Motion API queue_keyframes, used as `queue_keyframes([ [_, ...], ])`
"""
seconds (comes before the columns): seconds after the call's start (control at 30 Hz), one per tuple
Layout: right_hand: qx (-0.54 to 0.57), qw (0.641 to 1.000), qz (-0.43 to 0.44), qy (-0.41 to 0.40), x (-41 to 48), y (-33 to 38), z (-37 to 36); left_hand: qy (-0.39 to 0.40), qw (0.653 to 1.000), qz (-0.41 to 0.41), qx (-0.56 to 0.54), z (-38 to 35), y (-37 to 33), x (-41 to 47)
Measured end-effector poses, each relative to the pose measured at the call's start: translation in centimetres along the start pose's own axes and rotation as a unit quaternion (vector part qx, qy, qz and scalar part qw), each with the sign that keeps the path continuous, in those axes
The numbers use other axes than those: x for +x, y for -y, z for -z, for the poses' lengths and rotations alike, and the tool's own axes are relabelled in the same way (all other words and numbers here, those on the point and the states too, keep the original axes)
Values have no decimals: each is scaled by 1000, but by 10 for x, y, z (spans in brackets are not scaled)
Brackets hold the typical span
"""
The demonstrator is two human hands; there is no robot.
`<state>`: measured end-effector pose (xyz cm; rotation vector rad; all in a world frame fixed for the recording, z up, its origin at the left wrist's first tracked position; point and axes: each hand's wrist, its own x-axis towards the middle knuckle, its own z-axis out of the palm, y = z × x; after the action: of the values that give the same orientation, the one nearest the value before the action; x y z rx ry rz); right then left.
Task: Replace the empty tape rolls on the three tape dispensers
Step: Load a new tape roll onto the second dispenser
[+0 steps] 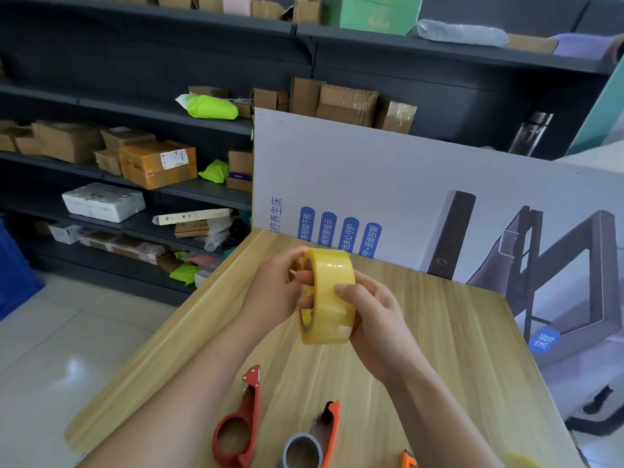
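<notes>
Both hands hold a full yellow tape roll (329, 298) upright above the wooden table (456, 349). My left hand (277, 288) grips its left side with fingers reaching into the core. My right hand (374, 319) wraps the right side, thumb lying on the outer tape face. Below, near the table's front edge, lies a red tape dispenser (238, 423) with an empty ring. Beside it rests an orange dispenser (320, 437) carrying a grey empty core. A sliver of a third orange dispenser (408, 460) shows at the bottom edge.
A large printed white board (422, 197) leans behind the table. Dark shelving (135, 106) with cardboard boxes and parcels fills the back left. Part of another yellow roll (521, 461) peeks in at the bottom right. Tiled floor (67, 332) lies left of the table.
</notes>
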<state>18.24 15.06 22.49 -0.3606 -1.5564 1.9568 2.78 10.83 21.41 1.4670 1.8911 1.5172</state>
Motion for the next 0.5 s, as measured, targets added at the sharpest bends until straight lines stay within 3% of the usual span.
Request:
queue_keyframes([
  [0.5,-28,995,28,-92,56,-40,-60,104,993,59,4,63,50,34],
])
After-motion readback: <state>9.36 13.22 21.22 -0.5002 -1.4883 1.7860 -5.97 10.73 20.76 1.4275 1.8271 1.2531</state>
